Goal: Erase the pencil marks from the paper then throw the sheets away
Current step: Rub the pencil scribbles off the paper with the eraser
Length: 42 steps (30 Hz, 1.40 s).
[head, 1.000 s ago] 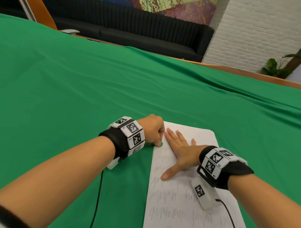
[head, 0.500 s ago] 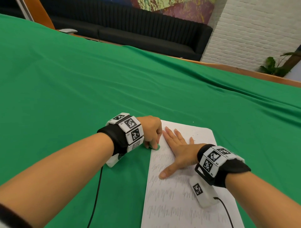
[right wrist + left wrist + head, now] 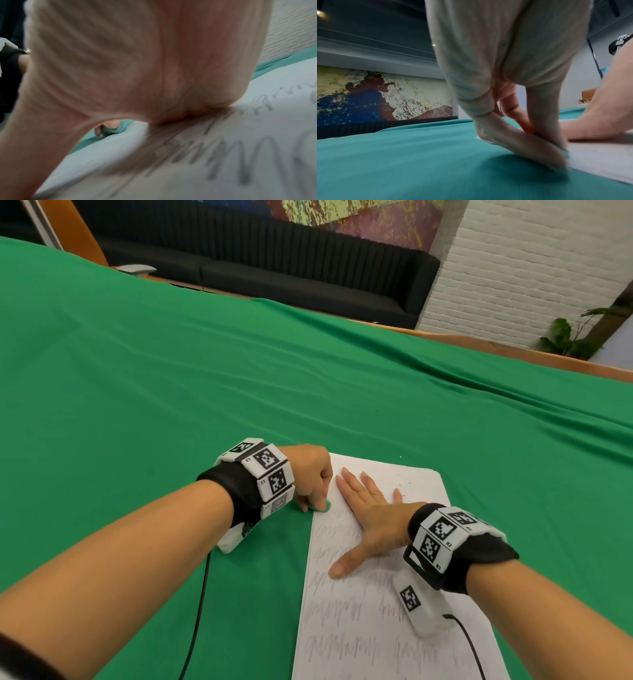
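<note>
A white sheet of paper [image 3: 376,611] with rows of grey pencil scribbles lies on the green cloth; its far part looks bare, with eraser crumbs. My right hand [image 3: 366,518] lies flat on the paper [image 3: 223,155], fingers spread, pressing it down. My left hand [image 3: 310,477] pinches a small green eraser [image 3: 324,506] against the paper's left edge, beside the right hand's fingers. In the left wrist view the left hand [image 3: 539,135] has thumb and fingers closed on the eraser [image 3: 565,152] at the paper [image 3: 599,155] edge.
The green cloth [image 3: 205,388] covers the whole table, with soft wrinkles at the right. A black sofa [image 3: 274,268], a white brick wall [image 3: 531,268] and a plant [image 3: 568,333] stand beyond the far edge. Cables trail from both wrist cameras.
The left hand with the eraser has shifted slightly along the paper's left edge. The right hand stays flat on the sheet.
</note>
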Tool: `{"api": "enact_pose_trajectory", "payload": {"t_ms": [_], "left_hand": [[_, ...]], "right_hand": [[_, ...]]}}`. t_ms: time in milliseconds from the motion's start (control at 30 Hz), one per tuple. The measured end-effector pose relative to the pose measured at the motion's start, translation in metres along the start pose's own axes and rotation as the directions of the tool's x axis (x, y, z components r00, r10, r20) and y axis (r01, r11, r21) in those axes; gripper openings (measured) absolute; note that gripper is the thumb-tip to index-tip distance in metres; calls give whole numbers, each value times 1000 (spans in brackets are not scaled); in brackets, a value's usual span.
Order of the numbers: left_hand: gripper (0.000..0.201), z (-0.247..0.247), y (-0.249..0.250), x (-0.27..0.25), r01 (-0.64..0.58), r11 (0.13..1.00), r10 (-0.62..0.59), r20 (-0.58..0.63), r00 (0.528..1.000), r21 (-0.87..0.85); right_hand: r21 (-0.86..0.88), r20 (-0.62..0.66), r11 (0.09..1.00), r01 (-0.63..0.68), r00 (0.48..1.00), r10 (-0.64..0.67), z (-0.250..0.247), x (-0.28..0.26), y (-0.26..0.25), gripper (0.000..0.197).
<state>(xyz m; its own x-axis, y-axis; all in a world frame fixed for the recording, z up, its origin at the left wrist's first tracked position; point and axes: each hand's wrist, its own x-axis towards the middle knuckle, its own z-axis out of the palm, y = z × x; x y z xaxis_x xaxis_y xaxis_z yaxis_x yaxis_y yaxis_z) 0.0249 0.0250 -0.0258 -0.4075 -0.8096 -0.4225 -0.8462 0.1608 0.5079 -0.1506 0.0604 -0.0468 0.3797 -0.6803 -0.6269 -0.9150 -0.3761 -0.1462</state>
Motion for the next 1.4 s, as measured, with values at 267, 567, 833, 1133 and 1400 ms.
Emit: {"api": "enact_pose_trajectory", "payload": {"t_ms": [267,567,833,1133,1400], "left_hand": [[20,6,11,7,-50,994,63,-128,990,102],[20,7,10,4,-47,992,62,-123,990,117],[17,3,21,1,-20,979,36,-77,996,201],[15,-3,10,10,-51,992,66,-123,990,117],[19,0,12,8,-60,993,61,-7,998,105]], "right_hand": [[6,-5,1000,6,1000,-6,0,3,1,145],[7,-7,1000,11,1000,-11,1,4,3,147],[-44,-25,999,-14,1000,13,-11,-6,6,151],[-27,1,996,-87,996,87,-4,-8,23,150],[0,14,997,-81,997,81,-3,-4,27,152]]}}
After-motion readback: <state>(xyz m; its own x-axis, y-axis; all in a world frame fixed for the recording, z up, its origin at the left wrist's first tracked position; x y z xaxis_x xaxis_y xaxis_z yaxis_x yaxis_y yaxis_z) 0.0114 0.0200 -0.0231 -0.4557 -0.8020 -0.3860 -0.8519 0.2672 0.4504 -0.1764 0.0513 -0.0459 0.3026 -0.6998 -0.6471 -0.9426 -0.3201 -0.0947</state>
